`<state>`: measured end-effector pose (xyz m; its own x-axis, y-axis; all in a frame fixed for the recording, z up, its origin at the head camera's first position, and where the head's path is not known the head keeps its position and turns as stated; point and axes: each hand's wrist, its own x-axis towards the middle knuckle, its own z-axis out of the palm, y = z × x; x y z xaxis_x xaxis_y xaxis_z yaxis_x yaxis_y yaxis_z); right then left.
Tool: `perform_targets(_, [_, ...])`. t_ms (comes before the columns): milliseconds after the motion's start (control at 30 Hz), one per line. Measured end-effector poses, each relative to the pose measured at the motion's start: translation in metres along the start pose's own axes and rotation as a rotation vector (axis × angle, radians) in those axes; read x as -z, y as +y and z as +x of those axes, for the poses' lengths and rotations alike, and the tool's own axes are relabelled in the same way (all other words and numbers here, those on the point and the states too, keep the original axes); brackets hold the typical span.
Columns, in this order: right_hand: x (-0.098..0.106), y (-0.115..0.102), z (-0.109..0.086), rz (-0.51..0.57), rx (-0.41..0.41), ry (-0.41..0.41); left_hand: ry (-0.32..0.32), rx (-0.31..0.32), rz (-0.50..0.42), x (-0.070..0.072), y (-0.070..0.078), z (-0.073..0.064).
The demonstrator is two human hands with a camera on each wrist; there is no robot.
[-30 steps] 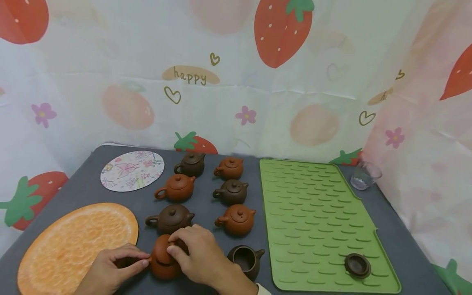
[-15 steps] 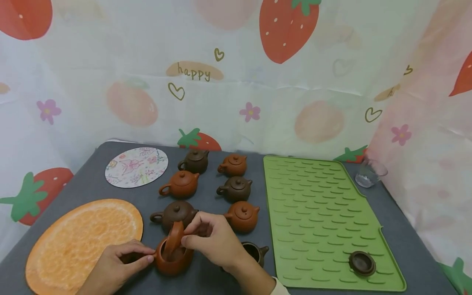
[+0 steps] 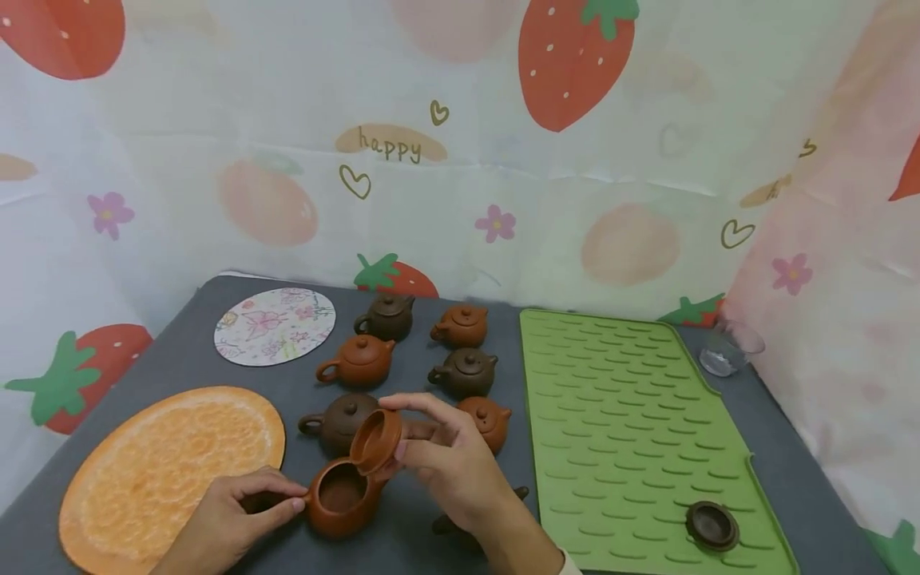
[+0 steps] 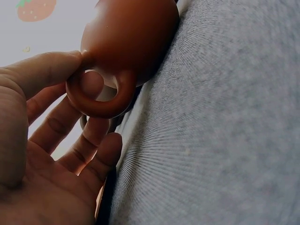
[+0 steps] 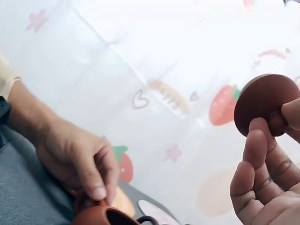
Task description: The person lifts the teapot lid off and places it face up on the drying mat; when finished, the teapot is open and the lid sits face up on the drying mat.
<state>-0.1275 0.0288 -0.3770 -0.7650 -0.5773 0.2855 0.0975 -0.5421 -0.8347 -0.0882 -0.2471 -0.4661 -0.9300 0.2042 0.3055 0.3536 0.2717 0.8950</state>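
A reddish-brown clay teapot [image 3: 338, 519] stands lidless near the table's front, its round opening facing up. My left hand [image 3: 233, 511] pinches its loop handle [image 4: 101, 108] between thumb and fingers. Just above the opening, my right hand [image 3: 449, 455] holds the matching lid [image 3: 377, 442], tilted so its hollow underside shows in the head view. In the right wrist view the fingers pinch the lid [image 5: 262, 101] by its knob. Behind this pot sits a dark brown teapot [image 3: 338, 423], partly covered by the lid. Another dark pot [image 3: 449, 525] is mostly hidden under my right forearm.
Several lidded teapots [image 3: 359, 359] stand in two columns toward the back. A green ridged mat [image 3: 604, 447] lies right, bearing an upturned dark lid [image 3: 711, 525]. Left are an orange round mat [image 3: 172, 471] and a patterned white one [image 3: 275, 326]. A clear glass [image 3: 726, 351] stands far right.
My right hand has lifted the lid off the reddish-brown teapot, moved it up and right, and turned its underside into view. My left hand keeps its pinch on the handle.
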Motion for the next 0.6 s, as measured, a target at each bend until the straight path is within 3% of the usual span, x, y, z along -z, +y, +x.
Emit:
perform_targets(200, [0.004, -0.014, -0.006, 0.063, 0.077, -0.007, -0.016, -0.027, -0.009, 0.0, -0.001, 0.002])
perform_targets(367, [0.014, -0.028, -0.015, -0.024, 0.084, 0.042, -0.02, -0.011, -0.025, 0.0, -0.001, 0.002])
perform_targets(600, [0.067, -0.027, -0.034, -0.213, 0.098, -0.08, -0.002, 0.035, -0.036, -0.001, 0.0, 0.0])
